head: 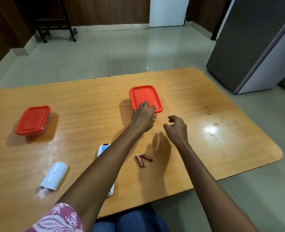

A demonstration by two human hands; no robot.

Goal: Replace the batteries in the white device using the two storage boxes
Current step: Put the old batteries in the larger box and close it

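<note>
Two storage boxes with orange-red lids stand on the wooden table (222, 148): one at the left (32, 119), one in the middle (144, 96). My left hand (142, 117) rests on the near edge of the middle box, fingers on its lid and thumb at its side. My right hand (177, 128) hovers just right of that box, fingers loosely curled and empty. Two small reddish batteries (142, 159) lie on the table below my hands. The white device (103, 149) lies partly hidden under my left forearm. Its white battery cover (54, 176) lies apart at the front left.
A grey refrigerator (255, 44) stands beyond the table's right end. A black wheeled stand (54, 29) is at the far left of the tiled floor. Dark specks and a glare patch (210, 129) mark the table's right side. My lap is at the near edge.
</note>
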